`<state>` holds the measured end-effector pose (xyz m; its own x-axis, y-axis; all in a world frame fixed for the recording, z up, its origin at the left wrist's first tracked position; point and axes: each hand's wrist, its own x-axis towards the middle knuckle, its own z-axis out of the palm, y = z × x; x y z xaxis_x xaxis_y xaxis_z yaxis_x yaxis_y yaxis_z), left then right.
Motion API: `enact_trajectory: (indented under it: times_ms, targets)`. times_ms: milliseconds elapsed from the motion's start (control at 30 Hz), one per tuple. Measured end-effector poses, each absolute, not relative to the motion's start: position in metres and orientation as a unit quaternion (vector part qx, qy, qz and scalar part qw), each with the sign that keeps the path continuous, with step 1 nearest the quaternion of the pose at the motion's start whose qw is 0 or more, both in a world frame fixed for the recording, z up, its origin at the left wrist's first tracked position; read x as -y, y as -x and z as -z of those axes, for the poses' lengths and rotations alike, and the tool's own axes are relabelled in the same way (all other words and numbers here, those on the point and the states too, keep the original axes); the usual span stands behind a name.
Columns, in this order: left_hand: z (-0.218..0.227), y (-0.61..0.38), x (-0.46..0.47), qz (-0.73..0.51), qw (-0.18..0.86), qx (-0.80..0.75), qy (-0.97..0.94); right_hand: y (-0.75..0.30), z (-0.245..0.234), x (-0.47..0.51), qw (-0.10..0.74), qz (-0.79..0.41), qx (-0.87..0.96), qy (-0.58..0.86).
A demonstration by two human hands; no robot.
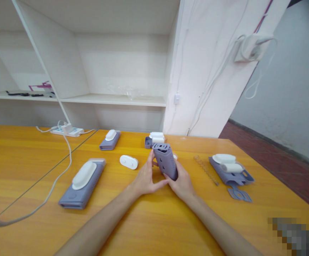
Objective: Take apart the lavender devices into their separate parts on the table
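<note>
**Two hands are holding one grey-violet housing over the surface**

The left hand [144, 181] and the right hand [182, 185] are meeting near the middle of the orange wooden surface [154, 220]. Between them the grey-violet housing [166, 160] is standing almost upright, with its perforated end pointing up and away from the person. The right hand's grip is closing around the lower part from behind and below. The left hand's grip is pressing on the left side, with the thumb reaching to the bottom edge and one finger lying along the side.

Left of the hands, an assembled unit with a white pad [82, 183] is lying flat, and a white oval piece [128, 161] is resting just beside the left hand. To the right, a thin spring [205, 169] and an open housing with white rollers [230, 170] are lying near each other. Farther back, a second unit [110, 139] and a small part [154, 139] are sitting, and a power strip [67, 131] is lying at the far edge.
</note>
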<state>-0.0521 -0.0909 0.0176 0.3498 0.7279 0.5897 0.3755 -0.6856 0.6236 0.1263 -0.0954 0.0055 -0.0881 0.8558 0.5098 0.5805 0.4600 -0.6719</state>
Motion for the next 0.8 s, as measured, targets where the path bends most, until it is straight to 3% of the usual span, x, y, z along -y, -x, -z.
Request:
enact_trajectory:
  times_ms: [267,600,800]
  targets:
    - [-0.011,0.049,0.082,-0.542,0.235,-0.404,-0.698,-0.128,-0.006,0.099,0.385,0.0,0.761,0.523]
    - [-0.01,0.042,0.082,-0.637,0.26,-0.41,-0.599,-0.127,0.0,0.096,0.402,-0.022,0.749,0.526]
    - [-0.019,0.044,0.082,-0.628,0.324,-0.409,-0.577,-0.126,-0.003,0.098,0.385,0.035,0.768,0.511]
